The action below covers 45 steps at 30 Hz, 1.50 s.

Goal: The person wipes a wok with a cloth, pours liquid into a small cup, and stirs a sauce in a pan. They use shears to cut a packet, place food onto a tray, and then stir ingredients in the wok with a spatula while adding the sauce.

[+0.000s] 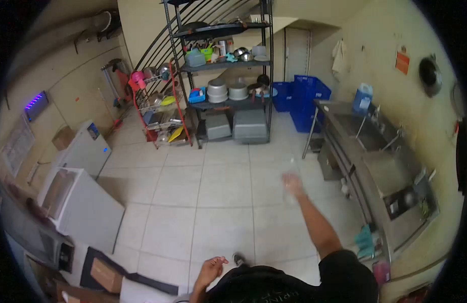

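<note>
- The right hand (pixel 292 184) was held out in front on a nearly straight, bare arm, too blurred to read its grip.
- The left hand (pixel 212 267) hung low, close to the body, fingers loosely spread, holding nothing.

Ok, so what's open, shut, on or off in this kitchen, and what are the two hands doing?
right hand, stretched forward, blurred, grip unclear
left hand, low by the body, open, empty
door, shut
purple light, on
white chest, lid down
towel, hanging on the wall
</note>
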### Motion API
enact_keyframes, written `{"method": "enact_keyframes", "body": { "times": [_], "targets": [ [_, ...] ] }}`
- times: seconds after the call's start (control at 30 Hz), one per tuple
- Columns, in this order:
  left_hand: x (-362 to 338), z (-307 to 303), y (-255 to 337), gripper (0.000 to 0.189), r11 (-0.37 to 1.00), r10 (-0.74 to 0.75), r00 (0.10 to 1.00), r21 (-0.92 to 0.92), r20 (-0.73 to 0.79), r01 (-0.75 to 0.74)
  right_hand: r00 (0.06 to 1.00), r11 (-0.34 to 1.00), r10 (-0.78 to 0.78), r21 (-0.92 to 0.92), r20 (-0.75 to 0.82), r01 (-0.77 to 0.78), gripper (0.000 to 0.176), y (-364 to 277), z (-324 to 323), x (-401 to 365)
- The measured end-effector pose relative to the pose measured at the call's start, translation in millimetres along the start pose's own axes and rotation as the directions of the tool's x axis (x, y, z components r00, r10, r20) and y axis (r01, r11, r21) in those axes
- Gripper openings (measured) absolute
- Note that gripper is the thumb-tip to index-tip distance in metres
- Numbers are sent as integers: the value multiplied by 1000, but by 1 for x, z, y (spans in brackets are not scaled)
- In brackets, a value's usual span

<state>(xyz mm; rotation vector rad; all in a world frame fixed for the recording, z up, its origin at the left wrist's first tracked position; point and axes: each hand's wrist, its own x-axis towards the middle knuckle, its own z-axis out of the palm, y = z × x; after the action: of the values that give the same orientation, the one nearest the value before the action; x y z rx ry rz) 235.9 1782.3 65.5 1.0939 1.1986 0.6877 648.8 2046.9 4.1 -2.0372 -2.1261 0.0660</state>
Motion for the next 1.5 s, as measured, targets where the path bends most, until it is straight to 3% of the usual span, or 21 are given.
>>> {"method": "enact_keyframes", "body": {
  "times": [0.03, 0.1, 0.13, 0.33, 0.5, 0.6, 0.67, 0.77, 0.83, 0.93, 0.97, 1.03, 1.1, 1.17, 1.2, 1.23, 1.3, 1.37, 1.43, 1.47, 1.5],
  "targets": [
    [34, -12, 20, 44, 1000, 4, 1000, 24, -26, -3, 955, 923, 245, 262, 168, -283, 44, 8, 40, -5],
    [102, -38, 78, 50, 997, 14, 996, 83, -92, -6, 774, 821, 438, 149, 456, -552, 60, 58, 180, -51],
    [138, -45, 100, 52, 995, 80, 994, 72, -72, -75, 616, 737, 421, 145, 666, -661, 67, 6, 95, -100],
    [319, -74, 211, 54, 961, 190, 971, 176, 143, -214, 219, 436, 578, -70, 786, -897, 55, 23, 145, -145],
    [456, -97, 207, 45, 963, 114, 976, 220, 184, -154, 132, 307, 613, -81, 779, -948, 45, 53, 177, -23],
    [499, -124, 219, 30, 976, 14, 994, 213, 105, -36, 236, 362, 609, -1, 757, -932, 40, 79, 202, 99],
    [529, -146, 213, 22, 998, 19, 998, 66, 64, -23, 408, 476, 598, 104, 690, -873, 37, 105, 225, 203],
    [559, -180, 224, 23, 996, 86, 989, 9, -122, -86, 885, 802, 404, 376, 231, -465, 32, 147, 242, 472],
    [582, -203, 233, 25, 992, 23, 975, -112, -222, -49, 974, 953, 187, 266, -129, -147, 29, 118, 140, 670],
    [636, -238, 250, 25, 990, -19, 947, -138, -320, -26, 855, 976, -106, 112, -507, 187, 30, 35, -81, 850],
    [663, -255, 256, 24, 992, -17, 941, -124, -339, -27, 691, 928, -287, -14, -664, 372, 30, 29, -132, 888],
    [722, -289, 278, 19, 990, 142, 941, 40, -306, -136, 697, 976, -146, 10, -702, 216, 30, -28, -252, 886],
    [801, -326, 318, 16, 913, 388, 898, 224, -206, -342, 586, 956, -160, 23, -794, 292, 30, -32, -311, 920],
    [856, -328, 424, 8, 816, 460, 881, 444, -111, -370, 447, 950, -284, -313, -848, 9, 29, -31, -363, 949],
    [921, -347, 442, 15, 575, 719, 692, 507, 60, -642, 418, 914, -358, -405, -835, -25, 28, -32, -387, 958],
    [954, -338, 492, 17, 652, 675, 732, 391, 90, -650, 394, 867, -434, -494, -810, -60, 28, -33, -410, 965],
    [979, -293, 620, 18, 260, 856, 453, 551, 249, -793, 388, 795, -526, -599, -757, -93, 27, -33, -436, 985],
    [1018, -251, 717, 16, 68, 904, 224, 394, 363, -916, 440, 729, -572, -675, -692, -114, 27, -37, -459, 1002],
    [1051, -211, 789, 21, -145, 908, 48, 420, 416, -896, 534, 693, -492, -681, -687, -236, 27, -41, -466, 1023],
    [1076, -192, 826, 21, -310, 902, -139, 388, 409, -868, 548, 694, -476, -677, -688, -247, 28, -36, -476, 1039],
    [1080, -173, 860, 21, -292, 916, -133, 401, 378, -868, 566, 695, -460, -674, -684, -250, 29, -29, -486, 1057]
  ]
}}
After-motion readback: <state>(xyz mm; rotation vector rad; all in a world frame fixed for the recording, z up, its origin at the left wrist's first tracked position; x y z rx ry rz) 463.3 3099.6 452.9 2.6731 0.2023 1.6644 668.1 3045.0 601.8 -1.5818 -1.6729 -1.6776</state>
